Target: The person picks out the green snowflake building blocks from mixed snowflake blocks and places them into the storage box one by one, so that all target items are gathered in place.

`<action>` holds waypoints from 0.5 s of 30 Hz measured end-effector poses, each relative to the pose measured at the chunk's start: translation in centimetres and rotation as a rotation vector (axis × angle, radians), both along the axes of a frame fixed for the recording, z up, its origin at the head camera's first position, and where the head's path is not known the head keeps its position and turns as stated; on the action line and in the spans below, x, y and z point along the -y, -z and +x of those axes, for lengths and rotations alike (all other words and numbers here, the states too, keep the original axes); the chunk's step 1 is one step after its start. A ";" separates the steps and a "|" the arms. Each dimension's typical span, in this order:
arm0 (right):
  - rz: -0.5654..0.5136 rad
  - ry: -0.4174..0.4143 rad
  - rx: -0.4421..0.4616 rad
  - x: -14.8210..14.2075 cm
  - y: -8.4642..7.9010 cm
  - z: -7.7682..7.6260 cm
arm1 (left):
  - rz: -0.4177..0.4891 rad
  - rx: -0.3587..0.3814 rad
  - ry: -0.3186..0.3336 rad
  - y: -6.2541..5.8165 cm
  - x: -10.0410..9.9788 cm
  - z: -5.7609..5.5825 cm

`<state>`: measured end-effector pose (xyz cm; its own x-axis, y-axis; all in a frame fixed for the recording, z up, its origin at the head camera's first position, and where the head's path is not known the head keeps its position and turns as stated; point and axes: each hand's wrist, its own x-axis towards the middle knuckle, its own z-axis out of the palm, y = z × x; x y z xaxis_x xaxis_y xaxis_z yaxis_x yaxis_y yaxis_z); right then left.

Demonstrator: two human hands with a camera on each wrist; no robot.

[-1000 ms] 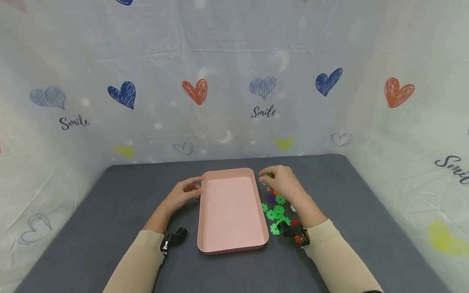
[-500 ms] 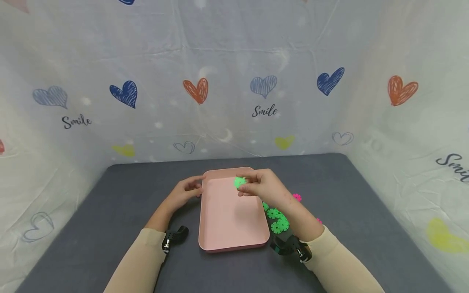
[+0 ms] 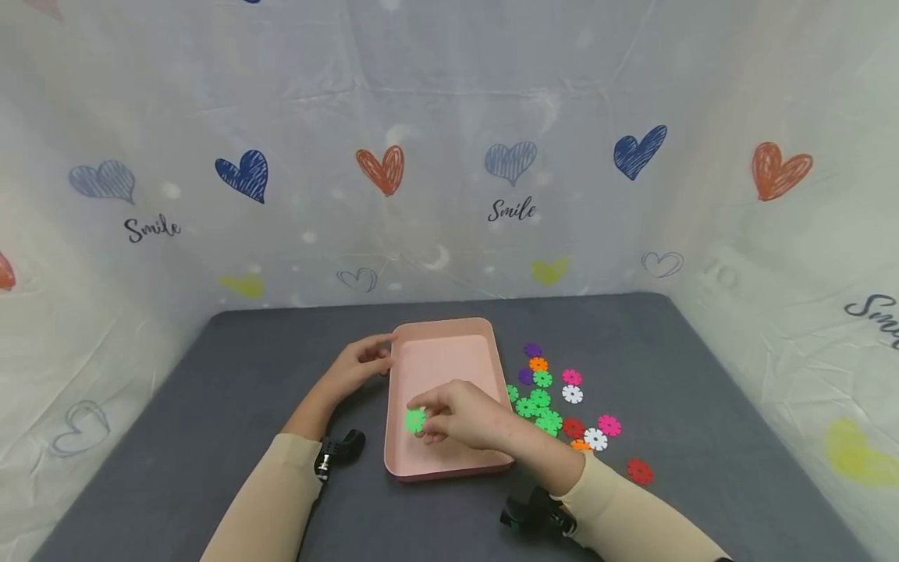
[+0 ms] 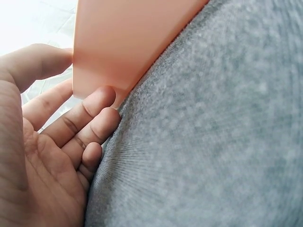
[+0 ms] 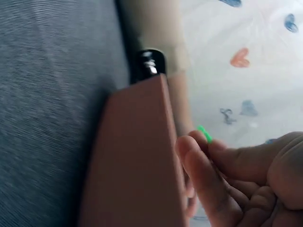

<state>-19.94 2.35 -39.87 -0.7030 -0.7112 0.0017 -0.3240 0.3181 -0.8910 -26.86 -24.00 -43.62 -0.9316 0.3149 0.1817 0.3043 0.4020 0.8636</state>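
Note:
My right hand (image 3: 467,417) pinches a green plastic snowflake disc (image 3: 414,421) between thumb and fingers, over the near left part of a pink tray (image 3: 449,359). The right wrist view shows only the thin green edge of the disc (image 5: 205,134) poking out past the fingertips. My left hand (image 3: 354,367) stays at the tray's left side. Seen from the left wrist, its thumb touches the tray's rim and its loosely bent fingers (image 4: 97,101) lie against the outer wall (image 4: 120,52).
Right of the tray lie several loose snowflake discs: green (image 3: 540,398), purple (image 3: 532,350), orange (image 3: 538,364), pink (image 3: 609,425), white (image 3: 595,439) and red (image 3: 640,471). The dark grey tabletop (image 3: 674,375) ends at a white sheet printed with hearts (image 3: 449,257).
My right hand has carried the green disc from the pile's far end leftward over the tray, then toward its near left part. The left hand has kept its place at the tray's side.

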 end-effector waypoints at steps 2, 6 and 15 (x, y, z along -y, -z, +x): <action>0.086 -0.045 -0.092 0.4 0.7 0.1 | 0.004 0.008 0.006 -0.1 0.0 -0.1; 0.198 -0.088 -0.239 0.9 1.8 0.4 | 0.005 0.009 0.019 -0.3 -0.1 -0.3; 0.244 -0.109 -0.257 1.6 3.9 0.3 | 0.007 0.005 0.031 -0.3 0.0 -0.1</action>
<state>-19.62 0.71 -43.75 -0.6220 -0.7830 -0.0104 -0.5709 0.4625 -0.6783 -26.94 -24.02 -43.27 -0.9224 0.3424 0.1790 0.3119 0.3864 0.8680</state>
